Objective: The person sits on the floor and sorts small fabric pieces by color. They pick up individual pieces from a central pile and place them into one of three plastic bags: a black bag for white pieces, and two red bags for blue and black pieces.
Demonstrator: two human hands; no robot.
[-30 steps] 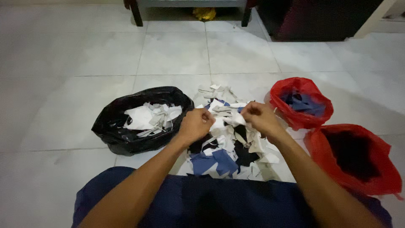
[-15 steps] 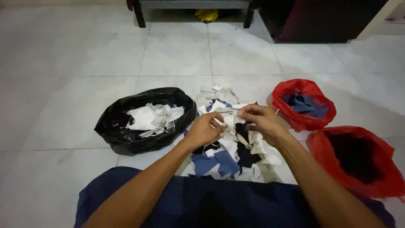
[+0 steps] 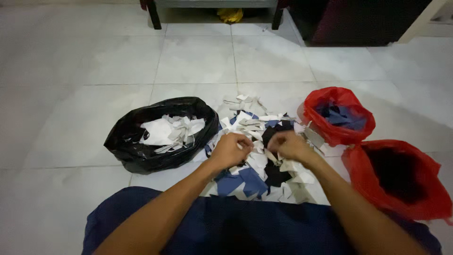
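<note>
A heap of white, blue and black fabric scraps point(image 3: 257, 123) lies on the tiled floor in front of me. My left hand point(image 3: 230, 150) and my right hand point(image 3: 289, 145) are both down in the middle of the heap, fingers curled into the scraps close together. What each pinches is partly hidden by the fingers. To the left a black plastic bag point(image 3: 127, 150) holds white scraps. To the right a small red bag point(image 3: 316, 109) holds blue scraps, and a larger red bag point(image 3: 361, 170) holds dark ones.
My dark blue clothing point(image 3: 226, 226) fills the bottom of the view. A piece of furniture with dark legs point(image 3: 153, 16) stands at the back, with a yellow thing point(image 3: 230, 15) under it. A dark cabinet point(image 3: 368, 21) is at the back right.
Both hands have dropped from above the heap into it and moved toward me. The white scrap held between them a second ago is no longer raised.
</note>
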